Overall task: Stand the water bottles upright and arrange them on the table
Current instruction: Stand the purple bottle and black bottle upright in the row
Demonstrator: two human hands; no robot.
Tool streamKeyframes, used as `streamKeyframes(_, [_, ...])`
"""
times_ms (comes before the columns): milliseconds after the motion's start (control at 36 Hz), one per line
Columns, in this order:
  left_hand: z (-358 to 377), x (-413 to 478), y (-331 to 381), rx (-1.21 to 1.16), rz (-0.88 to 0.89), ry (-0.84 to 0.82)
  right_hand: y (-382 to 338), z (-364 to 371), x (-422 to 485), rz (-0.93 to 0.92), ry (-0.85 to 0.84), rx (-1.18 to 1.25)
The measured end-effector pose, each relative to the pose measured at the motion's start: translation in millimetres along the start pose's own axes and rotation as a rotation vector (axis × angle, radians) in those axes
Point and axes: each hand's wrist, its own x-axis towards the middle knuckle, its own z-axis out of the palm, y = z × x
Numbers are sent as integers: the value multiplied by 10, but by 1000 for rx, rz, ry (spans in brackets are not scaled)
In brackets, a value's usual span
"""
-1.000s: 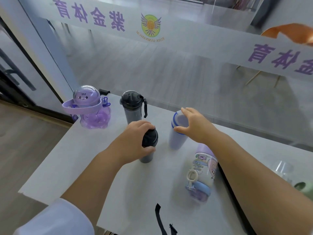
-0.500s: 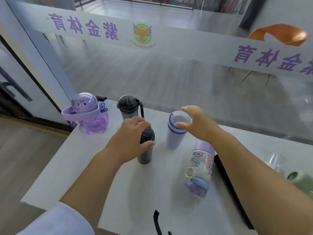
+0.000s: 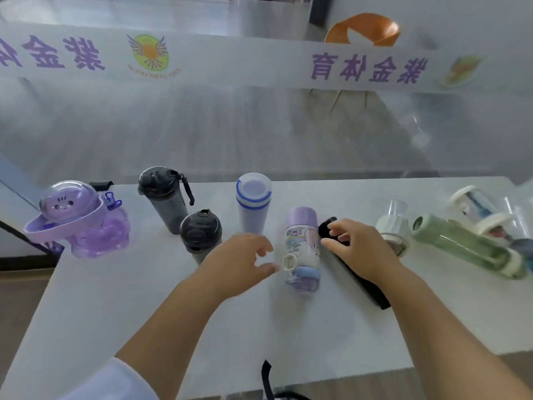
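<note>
Four bottles stand upright on the white table: a purple cartoon bottle at far left, a tall grey bottle with a black lid, a short dark bottle and a white bottle with blue rings. A cartoon-printed bottle with a lilac base lies on its side in the middle. Beside it lies a long black bottle; my right hand grips its far end. My left hand hovers with loose fingers, holding nothing, between the short dark bottle and the cartoon-printed bottle.
More bottles lie at the right: a clear one, a green one and clear ones with white caps. A glass wall with a lettered band runs behind the table. A black strap hangs at the near edge.
My left hand has let go of the short dark bottle and moved right. My right hand has left the white bottle and taken hold of the lying black bottle. The view has swung right.
</note>
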Motion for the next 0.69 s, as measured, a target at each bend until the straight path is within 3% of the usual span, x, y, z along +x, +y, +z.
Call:
streamKeyframes(278, [623,299,131,0,-146,-221,822,43,-469,248,49,-74])
streamKeyframes(472, [1032,532,358,-110,-325,-172,1281,107,-506,365,-84,-63])
streamKeyframes(694, [1393,614,497,-266,-525,-43,1583,206,-403,302,-254,-116])
